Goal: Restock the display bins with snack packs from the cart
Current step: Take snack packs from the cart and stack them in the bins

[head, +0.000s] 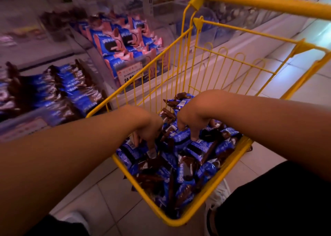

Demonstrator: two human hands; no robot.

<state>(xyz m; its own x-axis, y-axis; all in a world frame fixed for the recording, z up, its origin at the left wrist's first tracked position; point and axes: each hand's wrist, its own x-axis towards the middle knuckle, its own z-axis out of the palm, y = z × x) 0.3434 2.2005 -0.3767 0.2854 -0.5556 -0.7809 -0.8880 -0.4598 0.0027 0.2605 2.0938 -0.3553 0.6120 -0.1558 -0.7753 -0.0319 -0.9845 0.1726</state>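
Both hands are down in the yellow cart [211, 187], right on top of the pile of blue & brown snack packs [186, 171]. The packs lie straight under the fingers, w/ more heaped toward the person. They point every which way, so no one long side to line up with.

Left hand [148, 128]: fingers curled down, pinching a pack. Right hand [193, 118]: fingers bent, tips on a blue pack; can't tell if it grips yet.

The bin of same blue packs [59, 92] sits to the left, beside the cart, nearer the left hand. Prob. next: lift & swing left.
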